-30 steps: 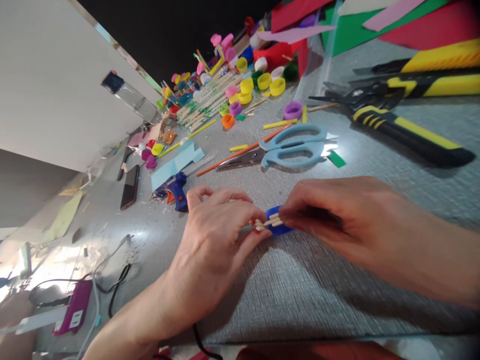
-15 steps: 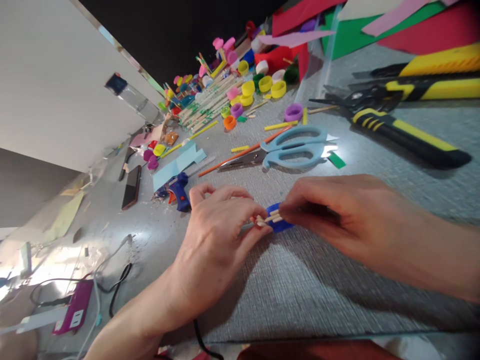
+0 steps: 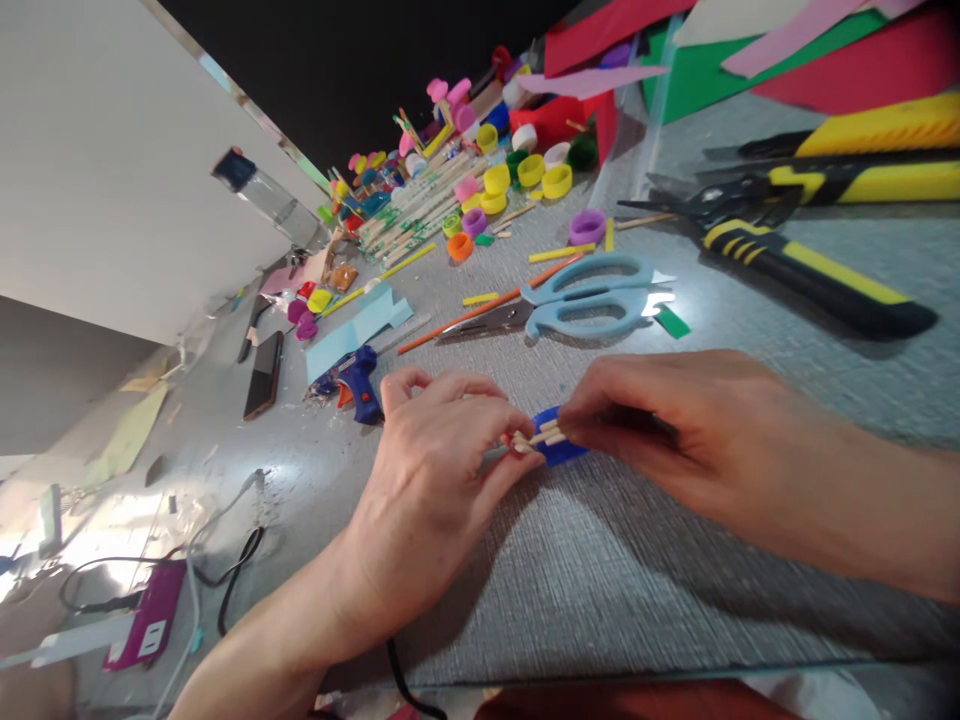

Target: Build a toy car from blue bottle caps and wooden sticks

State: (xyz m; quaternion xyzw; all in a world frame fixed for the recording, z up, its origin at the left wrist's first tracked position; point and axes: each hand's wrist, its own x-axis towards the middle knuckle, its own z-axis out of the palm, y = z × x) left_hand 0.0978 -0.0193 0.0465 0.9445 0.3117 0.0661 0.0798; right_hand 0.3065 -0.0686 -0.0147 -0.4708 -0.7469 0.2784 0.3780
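My left hand (image 3: pixel 442 470) is closed, with thumb and forefinger pinching the left ends of some short, thin wooden sticks (image 3: pixel 550 433). My right hand (image 3: pixel 660 420) pinches the same sticks from the other side, and its fingers cover their right ends. Directly beneath the sticks is a blue plastic bottle cap (image 3: pixel 564 453), partly hidden by both hands. I cannot tell whether the sticks touch the cap. Beyond my hands lie light-blue-handled scissors (image 3: pixel 589 300) across an orange stick (image 3: pixel 480 318). A blue glue gun (image 3: pixel 358 385) rests just left of my left hand.
Black-and-yellow pliers (image 3: pixel 810 270) and a yellow utility knife (image 3: pixel 885 125) lie at the right. Colourful bottle caps (image 3: pixel 531 170) and paper-wrapped sticks (image 3: pixel 420 205) crowd the back. A phone (image 3: pixel 264 375), a purple power strip (image 3: pixel 150 620) and cables (image 3: pixel 240 575) are on the left.
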